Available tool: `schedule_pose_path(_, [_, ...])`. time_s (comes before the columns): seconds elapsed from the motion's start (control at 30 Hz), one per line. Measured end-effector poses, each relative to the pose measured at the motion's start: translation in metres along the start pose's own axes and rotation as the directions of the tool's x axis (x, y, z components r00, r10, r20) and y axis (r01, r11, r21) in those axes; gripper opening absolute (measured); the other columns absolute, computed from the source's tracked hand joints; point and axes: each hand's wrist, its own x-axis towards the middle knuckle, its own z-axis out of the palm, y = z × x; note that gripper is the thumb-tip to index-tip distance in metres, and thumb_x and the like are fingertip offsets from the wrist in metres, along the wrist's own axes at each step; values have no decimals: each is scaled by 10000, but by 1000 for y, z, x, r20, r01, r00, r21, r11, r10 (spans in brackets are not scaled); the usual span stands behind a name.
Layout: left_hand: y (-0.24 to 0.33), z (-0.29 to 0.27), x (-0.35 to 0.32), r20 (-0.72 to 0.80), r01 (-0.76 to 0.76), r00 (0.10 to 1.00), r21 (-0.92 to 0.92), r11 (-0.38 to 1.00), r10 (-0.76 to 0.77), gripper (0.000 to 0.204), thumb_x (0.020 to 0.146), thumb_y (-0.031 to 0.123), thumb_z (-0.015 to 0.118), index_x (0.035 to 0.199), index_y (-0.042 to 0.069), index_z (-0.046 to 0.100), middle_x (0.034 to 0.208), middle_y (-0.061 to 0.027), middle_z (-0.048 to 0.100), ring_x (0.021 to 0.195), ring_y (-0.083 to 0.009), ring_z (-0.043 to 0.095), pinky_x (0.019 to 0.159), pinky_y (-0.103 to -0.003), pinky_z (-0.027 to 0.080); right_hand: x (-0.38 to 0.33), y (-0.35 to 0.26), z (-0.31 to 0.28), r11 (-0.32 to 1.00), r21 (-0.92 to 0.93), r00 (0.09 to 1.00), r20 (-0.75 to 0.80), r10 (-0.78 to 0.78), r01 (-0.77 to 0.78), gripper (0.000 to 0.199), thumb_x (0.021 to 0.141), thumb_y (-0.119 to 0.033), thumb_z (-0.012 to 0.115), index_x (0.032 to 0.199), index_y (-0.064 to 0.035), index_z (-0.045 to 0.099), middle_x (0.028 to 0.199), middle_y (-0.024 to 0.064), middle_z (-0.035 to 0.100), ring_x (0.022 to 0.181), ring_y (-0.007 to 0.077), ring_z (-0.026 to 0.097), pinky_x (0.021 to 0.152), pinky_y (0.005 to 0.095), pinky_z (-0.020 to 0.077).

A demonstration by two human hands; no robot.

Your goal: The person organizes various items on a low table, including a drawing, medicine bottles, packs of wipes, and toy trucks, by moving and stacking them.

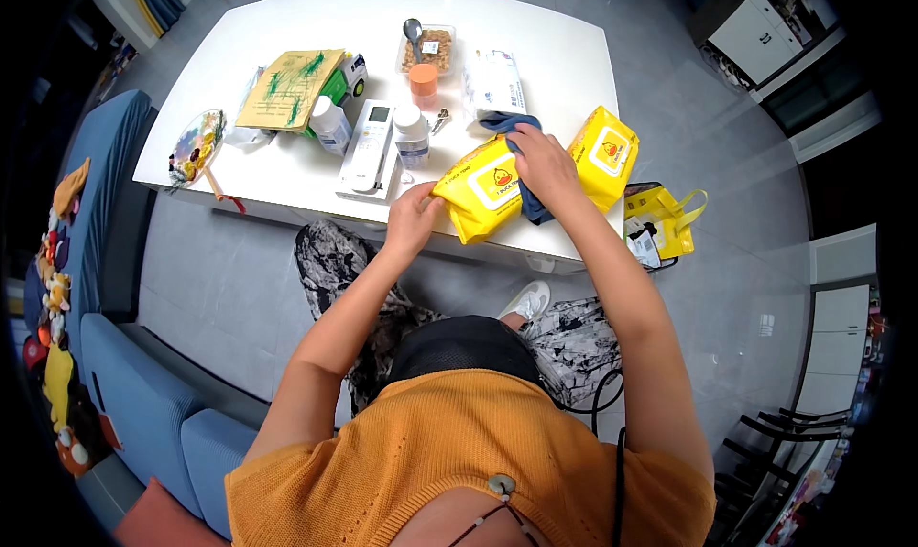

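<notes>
A yellow pack of wipes (pixel 478 185) with a duck picture on its label lies tilted at the table's near edge. My left hand (pixel 413 218) has its fingers closed on the pack's left end. In my right hand (pixel 547 167) is a dark blue cloth (pixel 532 203), bunched against the pack's right end; part of it sticks out above the fingers. Just right of that hand stands a second yellow pack of wipes (pixel 604 157). Left of the held pack are a white bottle (pixel 411 136) and a white remote control (pixel 369 150) on a flat box.
Farther back on the white table (pixel 316 21) are a clear food box (pixel 440 50) with a spoon (pixel 413 32), an orange-capped jar (pixel 423 86) and a white packet (pixel 495 80). A brown paper piece (pixel 292 88) covers a toy truck. A yellow bag (pixel 669 217) stands beside the table.
</notes>
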Motion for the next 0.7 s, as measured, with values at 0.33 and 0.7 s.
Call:
schedule_pose_path(0.33, [14, 0, -4, 7, 78, 997, 46, 996, -79, 267, 763, 133, 649, 1016, 48, 641, 873, -139, 661, 789, -255, 648, 705, -319, 491, -103, -2, 48, 822, 519, 875, -257, 411, -233, 532, 868, -98, 511, 1335, 43, 299, 1353, 232, 365, 1272, 310, 351, 1042, 339, 277])
schedule_pose_path(0.7, [25, 4, -19, 3, 107, 994, 23, 994, -107, 207, 740, 103, 664, 931, 22, 650, 782, -122, 662, 716, -198, 652, 658, -286, 488, -116, -23, 5, 204, 797, 770, 429, 471, -569, 356, 791, -66, 503, 1129, 31, 555, 969, 105, 620, 893, 152, 578, 796, 247, 440])
